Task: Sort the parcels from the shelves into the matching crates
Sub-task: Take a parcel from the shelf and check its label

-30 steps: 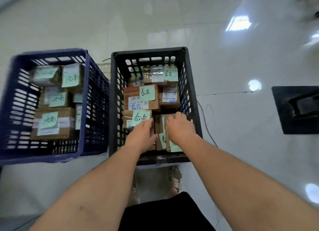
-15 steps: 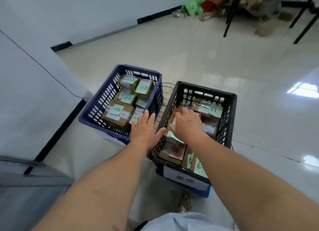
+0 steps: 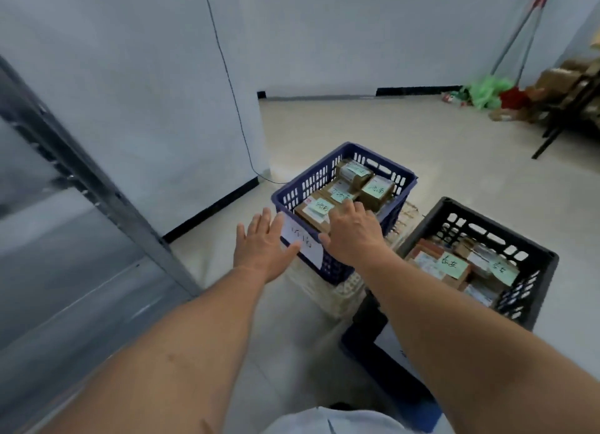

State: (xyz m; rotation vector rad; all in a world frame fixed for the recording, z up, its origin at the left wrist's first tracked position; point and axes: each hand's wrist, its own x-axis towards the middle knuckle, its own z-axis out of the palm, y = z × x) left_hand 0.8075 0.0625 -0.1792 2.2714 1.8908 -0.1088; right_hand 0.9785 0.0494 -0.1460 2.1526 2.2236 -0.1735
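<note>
Hands both empty right now; left hand [image 3: 263,248] has its fingers straight and spread, just short of the white label [image 3: 302,239] on the near wall of the blue crate [image 3: 305,182]; right hand [image 3: 354,235] fingers also apart, hovering over the nearest parcel [image 3: 311,211] just past that wall, can't tell if they touch it; black crate [image 3: 501,229] sits off to the right of them. My worry: the blue crate is perched on a pale crate [image 3: 319,290], so a shove could slide or tip it; fingertips could also scrape off a green note [image 3: 378,188], and then the matching's lost.
</note>
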